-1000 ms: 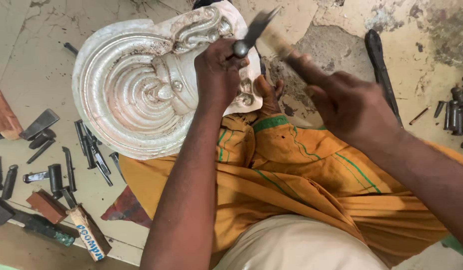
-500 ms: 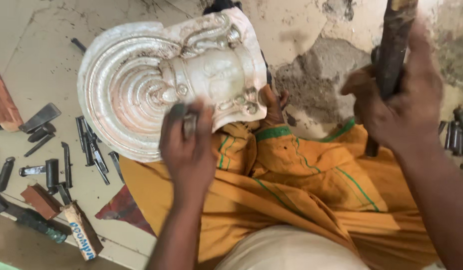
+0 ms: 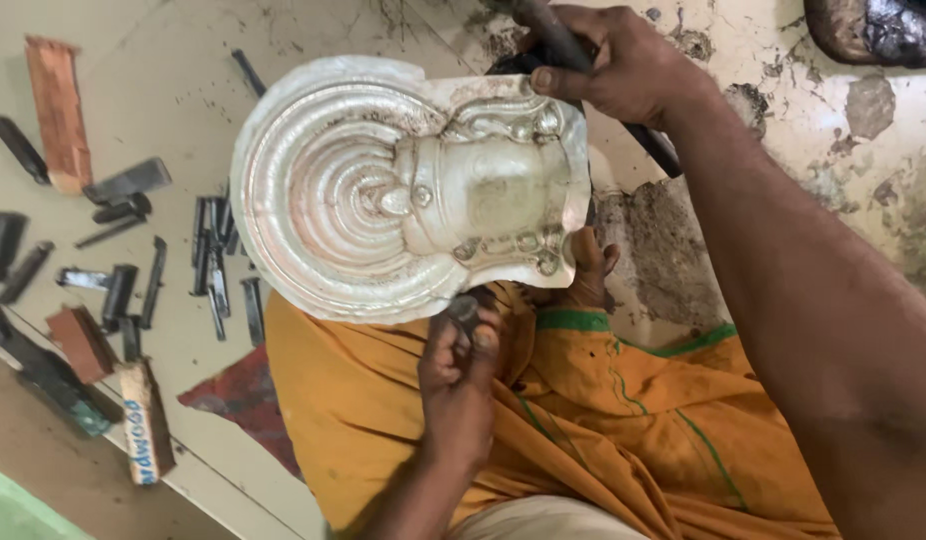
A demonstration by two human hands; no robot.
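Chasing/embossing step on the silver relief plate [image 3: 383,200], which lies on the floor against the orange-clad lap. Left hand [image 3: 461,375] pinches a small punch [image 3: 465,308] at plate's lower edge, fingers closed round it. Right hand [image 3: 623,65] fisted on dark hammer handle [image 3: 603,90], raised above plate. Next prob. needs punch tip seated steady before a strike.

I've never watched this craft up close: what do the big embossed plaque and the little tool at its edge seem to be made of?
The plaque looks like thin sheet metal, perhaps silver or a pale alloy: a dull silvery sheen, raised rings and a pressed relief. The small tool in the left hand seems dark steel or iron, like the punches on the floor.
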